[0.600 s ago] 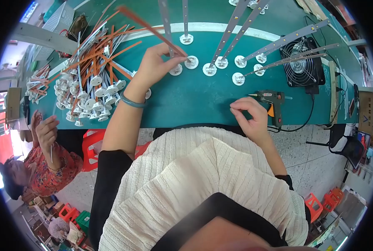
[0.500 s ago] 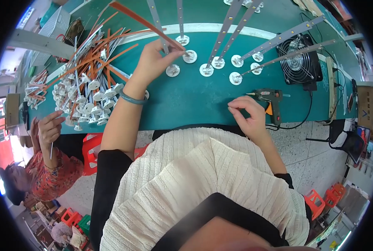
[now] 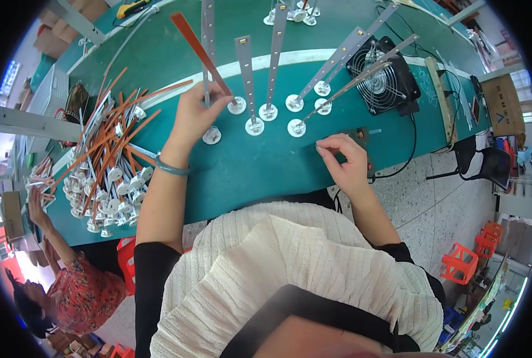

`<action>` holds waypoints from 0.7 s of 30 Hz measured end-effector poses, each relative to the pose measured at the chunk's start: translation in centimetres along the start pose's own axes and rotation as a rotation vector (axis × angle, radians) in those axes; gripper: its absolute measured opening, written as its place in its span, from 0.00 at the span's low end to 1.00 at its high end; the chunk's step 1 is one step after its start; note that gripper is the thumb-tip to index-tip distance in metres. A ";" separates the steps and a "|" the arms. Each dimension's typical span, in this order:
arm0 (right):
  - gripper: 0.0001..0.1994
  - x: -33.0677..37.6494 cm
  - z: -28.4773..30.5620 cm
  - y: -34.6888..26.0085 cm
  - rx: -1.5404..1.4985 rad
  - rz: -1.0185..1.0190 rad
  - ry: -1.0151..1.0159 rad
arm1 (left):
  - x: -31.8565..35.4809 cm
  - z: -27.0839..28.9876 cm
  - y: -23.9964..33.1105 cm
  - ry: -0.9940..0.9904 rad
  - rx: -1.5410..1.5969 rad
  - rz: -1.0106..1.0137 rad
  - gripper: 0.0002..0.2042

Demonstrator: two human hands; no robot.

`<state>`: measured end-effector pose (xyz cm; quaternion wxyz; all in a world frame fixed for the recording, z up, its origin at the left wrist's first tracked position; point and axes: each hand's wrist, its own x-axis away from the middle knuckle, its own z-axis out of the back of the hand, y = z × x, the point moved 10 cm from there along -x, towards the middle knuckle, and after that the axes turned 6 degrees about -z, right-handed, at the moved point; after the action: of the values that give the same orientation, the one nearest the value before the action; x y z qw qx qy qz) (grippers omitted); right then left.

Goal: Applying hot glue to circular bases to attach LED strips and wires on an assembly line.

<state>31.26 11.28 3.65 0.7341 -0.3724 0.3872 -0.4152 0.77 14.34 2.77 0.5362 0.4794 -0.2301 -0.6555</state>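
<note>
Toward the far edge of the green desk [image 3: 248,173], left of its middle, the left hand [image 3: 197,116] pinches an orange-backed strip [image 3: 195,46] near its lower end, thumb and forefinger closed on it. The strip tilts leftward, its foot at a round white base [image 3: 236,105]. Near the desk's front edge, the right hand [image 3: 346,164] is loosely curled, thumb tip just beside the forefinger; whether anything is pinched there cannot be told. Behind that hand, partly hidden, lies a glue gun [image 3: 359,136]. Several grey LED strips [image 3: 277,51] stand on white bases along the far side. A black fan [image 3: 382,74] sits toward the far right corner. Along the left side lies a tangled pile of strips with bases [image 3: 112,174]; a co-worker [image 3: 84,292] reaches over the desk's left end.
</note>
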 end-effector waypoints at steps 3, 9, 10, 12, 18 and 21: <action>0.06 -0.4 1.0 0.5 -0.013 -0.038 0.016 | 0.5 0.0 -0.4 0.018 0.052 0.056 0.08; 0.05 -1.2 3.3 1.1 0.039 -0.052 0.107 | 1.3 0.7 0.8 -0.144 -0.130 0.055 0.08; 0.05 -1.3 3.9 1.5 0.052 -0.064 0.136 | 1.7 0.8 0.4 -0.171 -0.152 0.063 0.08; 0.05 -1.5 4.9 2.5 0.039 -0.119 0.184 | 2.2 1.4 0.5 -0.170 -0.164 0.082 0.08; 0.07 -3.3 7.0 5.1 0.052 -0.231 0.268 | 2.6 2.4 -0.9 -0.057 -0.095 0.166 0.09; 0.10 -5.7 7.3 6.4 0.132 -0.243 0.240 | 2.8 1.7 -1.2 -0.067 -0.087 0.107 0.08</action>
<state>37.70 20.49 2.65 0.6499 -0.3151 0.3962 -0.5668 -1.22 11.74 1.51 0.5827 0.4207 -0.2445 -0.6509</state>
